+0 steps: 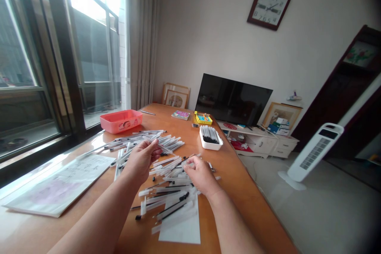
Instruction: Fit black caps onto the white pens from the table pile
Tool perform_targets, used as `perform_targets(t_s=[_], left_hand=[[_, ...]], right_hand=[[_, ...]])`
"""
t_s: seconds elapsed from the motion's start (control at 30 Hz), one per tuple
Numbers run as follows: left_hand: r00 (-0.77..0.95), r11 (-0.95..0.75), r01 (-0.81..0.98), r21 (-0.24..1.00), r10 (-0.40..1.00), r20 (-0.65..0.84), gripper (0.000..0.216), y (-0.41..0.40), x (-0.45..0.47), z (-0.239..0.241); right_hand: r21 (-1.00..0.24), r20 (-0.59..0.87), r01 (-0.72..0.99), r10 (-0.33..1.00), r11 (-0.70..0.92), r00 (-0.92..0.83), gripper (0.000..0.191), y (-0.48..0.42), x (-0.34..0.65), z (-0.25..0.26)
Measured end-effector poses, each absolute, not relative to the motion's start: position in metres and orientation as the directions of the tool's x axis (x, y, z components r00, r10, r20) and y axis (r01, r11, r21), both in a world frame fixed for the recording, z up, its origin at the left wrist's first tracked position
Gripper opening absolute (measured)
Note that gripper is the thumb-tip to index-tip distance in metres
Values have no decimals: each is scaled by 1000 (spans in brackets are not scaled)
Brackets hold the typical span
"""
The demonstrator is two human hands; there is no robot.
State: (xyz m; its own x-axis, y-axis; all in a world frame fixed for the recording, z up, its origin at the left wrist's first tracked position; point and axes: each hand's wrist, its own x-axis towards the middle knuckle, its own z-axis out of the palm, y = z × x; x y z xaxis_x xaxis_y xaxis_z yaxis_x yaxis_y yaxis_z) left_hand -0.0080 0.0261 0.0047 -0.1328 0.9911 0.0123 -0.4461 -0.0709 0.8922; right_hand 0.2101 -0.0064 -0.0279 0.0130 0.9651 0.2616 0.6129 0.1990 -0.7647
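Pen parts in both hands' reach: in the head view, we judge the step in hand to be handling single pieces.
Our left hand [143, 159] has thumb and fingertips clamped on 1 clear tube [167, 150], held above the middle of the tabletop [241, 202]; our right hand [203, 172] curls its fingers in over the loose pen parts [175, 189], and we cannot tell whether they pinch anything. Those parts spread towards the near edge, some on a white sheet [190, 233]. By the right edge we see 1 white tray [212, 147] of tubes; by the left edge, 1 red box [117, 127]. As we judge it, the next move calls for a steady left pinch and careful right fingertips among the crossed pieces.
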Motion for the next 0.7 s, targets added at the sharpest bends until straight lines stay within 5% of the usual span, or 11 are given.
perform_targets(t_s=[0.23,0.43,0.57,0.7], left_hand=[[9,-87,-406,910,995,99,39,19,3,3],[-421,-244,-434,868,906,44,40,34,-19,6],[-551,-275,-277,921,831,83,40,42,-32,4],[-408,-239,-5,971,887,216,42,43,-32,-7]], right_hand=[[-694,383,605,912,390,-149,21,-13,205,-19],[-607,322,737,940,297,-114,20,-11,227,-15],[-620,283,734,952,277,-120,22,-6,242,-19],[-675,283,697,957,241,-56,25,-2,247,-27]])
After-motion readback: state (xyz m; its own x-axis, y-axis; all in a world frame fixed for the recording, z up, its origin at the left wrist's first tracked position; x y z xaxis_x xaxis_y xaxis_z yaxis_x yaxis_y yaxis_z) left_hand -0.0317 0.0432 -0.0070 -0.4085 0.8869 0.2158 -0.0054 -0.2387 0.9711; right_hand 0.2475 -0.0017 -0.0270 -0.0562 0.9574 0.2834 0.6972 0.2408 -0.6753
